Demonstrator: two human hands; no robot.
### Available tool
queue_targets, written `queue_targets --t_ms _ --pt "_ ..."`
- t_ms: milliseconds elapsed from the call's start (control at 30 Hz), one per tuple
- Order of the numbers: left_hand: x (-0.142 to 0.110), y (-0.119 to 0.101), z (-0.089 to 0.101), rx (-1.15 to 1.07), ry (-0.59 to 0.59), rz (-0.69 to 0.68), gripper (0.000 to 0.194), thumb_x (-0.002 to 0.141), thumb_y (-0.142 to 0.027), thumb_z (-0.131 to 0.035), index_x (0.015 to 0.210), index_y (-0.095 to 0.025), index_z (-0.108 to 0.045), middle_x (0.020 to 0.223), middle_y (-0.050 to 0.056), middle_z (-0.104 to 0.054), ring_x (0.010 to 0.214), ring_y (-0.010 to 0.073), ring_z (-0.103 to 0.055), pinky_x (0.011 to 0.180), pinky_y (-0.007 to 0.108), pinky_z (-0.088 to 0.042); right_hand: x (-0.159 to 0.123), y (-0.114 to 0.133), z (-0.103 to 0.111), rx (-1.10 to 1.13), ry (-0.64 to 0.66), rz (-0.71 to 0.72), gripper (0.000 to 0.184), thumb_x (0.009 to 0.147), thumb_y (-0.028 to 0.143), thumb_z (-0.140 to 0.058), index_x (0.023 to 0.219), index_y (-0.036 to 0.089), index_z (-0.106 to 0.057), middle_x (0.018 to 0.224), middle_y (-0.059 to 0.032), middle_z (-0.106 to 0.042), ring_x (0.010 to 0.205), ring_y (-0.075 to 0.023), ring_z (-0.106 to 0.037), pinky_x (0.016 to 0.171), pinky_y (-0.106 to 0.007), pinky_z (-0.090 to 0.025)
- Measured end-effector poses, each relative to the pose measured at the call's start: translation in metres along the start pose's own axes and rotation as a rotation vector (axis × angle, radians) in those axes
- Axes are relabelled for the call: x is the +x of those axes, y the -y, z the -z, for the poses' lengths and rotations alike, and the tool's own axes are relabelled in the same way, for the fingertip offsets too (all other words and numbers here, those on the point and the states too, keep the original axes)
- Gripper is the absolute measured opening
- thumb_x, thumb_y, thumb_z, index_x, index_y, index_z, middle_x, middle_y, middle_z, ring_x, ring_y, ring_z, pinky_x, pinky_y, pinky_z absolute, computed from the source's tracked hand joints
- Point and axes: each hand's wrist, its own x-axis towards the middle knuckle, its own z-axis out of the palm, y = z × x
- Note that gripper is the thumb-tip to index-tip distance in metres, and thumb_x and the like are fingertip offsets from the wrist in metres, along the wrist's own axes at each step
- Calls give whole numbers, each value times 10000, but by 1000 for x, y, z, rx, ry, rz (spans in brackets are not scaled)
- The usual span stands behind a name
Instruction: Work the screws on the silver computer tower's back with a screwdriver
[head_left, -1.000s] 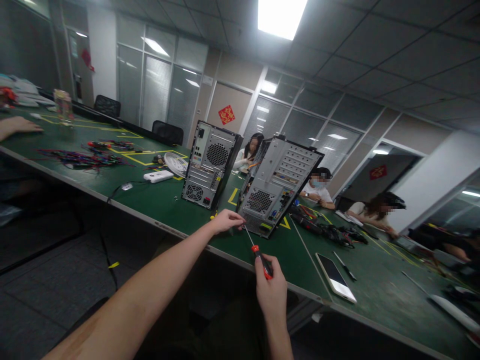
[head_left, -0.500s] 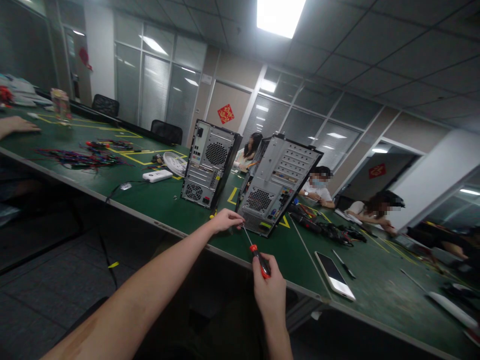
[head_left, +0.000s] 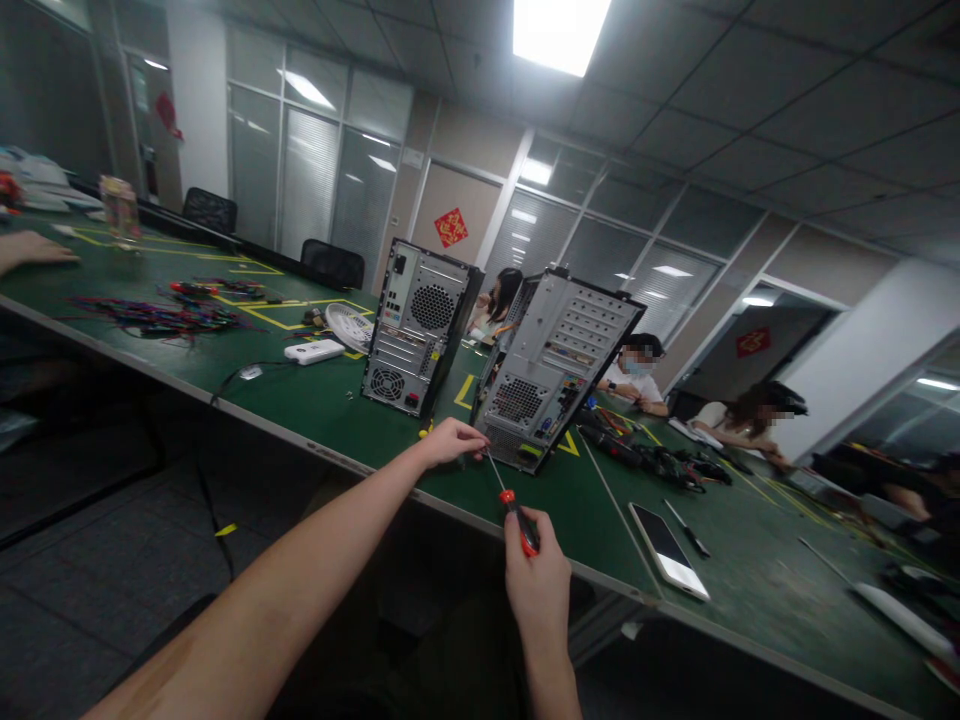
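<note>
Screwdriver (head_left: 508, 497) gripped in right hand (head_left: 541, 575); left hand (head_left: 452, 443) pinched near its tip; green table (head_left: 322, 405); glass partitions (head_left: 321, 165) behind.

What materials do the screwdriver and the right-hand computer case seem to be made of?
Screwdriver handle: probably plastic, perhaps glossy, from its moulded red and black look. Shaft: likely bare metal, thin and grey. Right-hand computer case: apparently sheet metal, dull grey, from its punched holes.

A red-and-black screwdriver (head_left: 520, 524) stands out against a green tabletop (head_left: 589, 520) striped in yellow. One computer tower (head_left: 551, 372), grey-backed, bears a yellow-green patch, while a red diamond-shaped poster (head_left: 451, 229) is patterned in gold.
</note>
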Motion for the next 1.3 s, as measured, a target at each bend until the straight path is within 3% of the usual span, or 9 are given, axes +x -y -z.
queue_targets --t_ms 133,300,533,867,1033,1200,1300 --pt "0 2 1 26 23 -8 359 737 -369 -863 984 -113 -814 879 102 -808 751 164 -737 795 294 -578 -2 -2 -1 -112 -11 72 456 932 609 -465 1047 232 -693 736 -52 -725 602 -226 -670 565 -270 -416" --pt "1 4 2 69 42 -18 352 756 -362 -847 1005 -115 -816 884 99 -807 754 158 -734 813 298 -577 -3 -2 -2 -214 -32 162 445 951 540 -432 1127 233 -701 918 -88 -775 779 -248 -730 641 -281 -451" --pt "-1 1 2 100 43 -37 341 772 -377 -830 1007 -131 -820 877 94 -807 727 157 -723 779 291 -572 -1 0 4 -163 16 83 450 939 575 -454 1112 235 -693 878 -75 -769 718 -247 -716 626 -288 -444" --pt "-3 -4 -3 31 -2 -9 421 770 -408 -822 1057 -103 -785 855 92 -782 647 140 -665 675 284 -531 1 -1 5 -111 -28 24 467 931 609 -481 1113 237 -699 832 -72 -756 678 -248 -693 613 -285 -430" --pt "2 -3 0 95 -206 -104 368 739 -468 -810 879 -144 -708 641 -17 -633 598 121 -566 608 242 -448 7 -10 16 -64 -146 -74 530 894 648 -533 1122 202 -707 844 -103 -761 722 -267 -692 641 -301 -436" --pt "18 -2 9 -13 -461 -7 333 867 -508 -640 923 -180 -648 844 19 -670 723 130 -604 609 210 -419 15 -24 28 39 -277 -132 649 854 734 -540 1080 157 -732 906 -128 -761 797 -271 -680 697 -319 -459" --pt "35 -4 14 -35 -510 101 354 897 -512 -590 989 -178 -665 1025 74 -712 871 164 -659 682 223 -449 19 -30 33 76 -316 -154 684 840 787 -529 1012 158 -733 787 -81 -719 699 -234 -622 655 -314 -440"
